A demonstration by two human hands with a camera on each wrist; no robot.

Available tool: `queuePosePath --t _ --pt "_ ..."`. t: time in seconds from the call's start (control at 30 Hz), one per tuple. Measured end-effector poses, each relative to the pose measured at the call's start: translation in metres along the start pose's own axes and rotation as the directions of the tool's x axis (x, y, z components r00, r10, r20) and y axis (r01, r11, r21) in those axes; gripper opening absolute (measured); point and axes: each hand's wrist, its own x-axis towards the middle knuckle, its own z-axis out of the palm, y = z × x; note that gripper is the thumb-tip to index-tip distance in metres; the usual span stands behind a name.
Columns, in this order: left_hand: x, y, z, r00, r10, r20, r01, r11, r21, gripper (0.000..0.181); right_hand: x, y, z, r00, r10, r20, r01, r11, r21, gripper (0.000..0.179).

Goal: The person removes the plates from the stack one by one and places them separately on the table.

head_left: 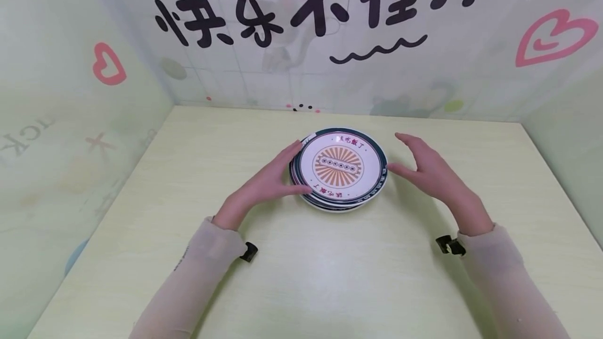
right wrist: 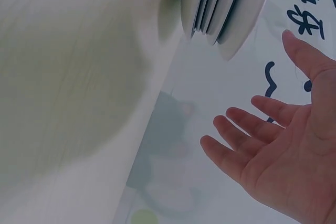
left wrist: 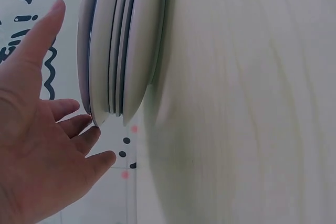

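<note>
A stack of several round plates stands on the table. Its top plate (head_left: 337, 166) is white with a dark green rim, red characters and an orange sunburst print. At the stack's left side is my left hand (head_left: 268, 179), thumb spread away from the fingers. In the left wrist view its fingertips (left wrist: 90, 136) appear to touch the rims of the stacked plates (left wrist: 123, 40); exact contact is hard to tell. My right hand (head_left: 435, 174) hovers right of the stack with fingers spread. From the right wrist view, a gap separates its fingers (right wrist: 233, 135) from the plates (right wrist: 226, 3).
The pale wood-look table (head_left: 330, 271) meets a printed back wall (head_left: 264, 77) with large black characters behind the stack. Side walls (head_left: 61, 135) enclose it at left and right. A dark wristband piece (head_left: 248, 251) shows at the left cuff, another (head_left: 450, 245) at the right.
</note>
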Motion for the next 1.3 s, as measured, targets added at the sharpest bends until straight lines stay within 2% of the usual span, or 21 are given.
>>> queuePosePath --t 0.27,0.7,0.93,1.3 --pt "0.002 0.001 0.004 1.000 -0.006 -0.002 0.006 1.000 0.003 0.117 0.006 -0.006 0.009 1.000 -0.007 0.018 0.008 1.000 -0.017 0.082" --pt "0.002 0.000 0.006 0.999 -0.043 0.032 0.043 0.999 0.003 0.118 0.011 -0.012 0.021 0.998 0.016 0.060 -0.015 1.000 -0.009 0.078" --pt "0.002 -0.001 0.006 0.999 -0.023 0.040 0.023 1.000 0.000 0.119 0.012 -0.013 0.024 0.998 0.029 0.062 -0.029 1.000 -0.008 0.078" --pt "0.002 -0.001 0.006 0.999 -0.016 0.038 0.016 1.000 -0.015 0.123 0.012 -0.013 0.027 0.999 0.004 0.051 -0.003 1.000 -0.008 0.078"
